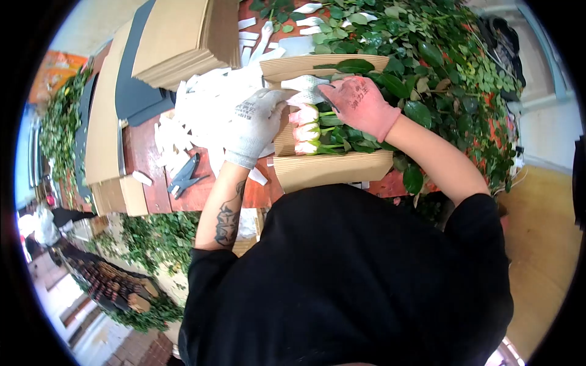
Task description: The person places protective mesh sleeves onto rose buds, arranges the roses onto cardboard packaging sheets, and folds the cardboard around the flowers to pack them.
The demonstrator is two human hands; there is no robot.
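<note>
My left hand, in a white glove, has its fingers drawn together at the left end of a rose in a white mesh sleeve. My right hand, in a pink glove, closes at that rose's stem end; its fingertips are partly hidden. Just below lie pink roses in a row, heads to the left and stems running right under my right hand. They rest in a sheet of corrugated cardboard with raised front and back edges.
A pile of white sleeves lies left of my left hand, with a dark stapler in front. Behind stands a stack of cardboard sheets. Leafy rose stems cover the right of the red table.
</note>
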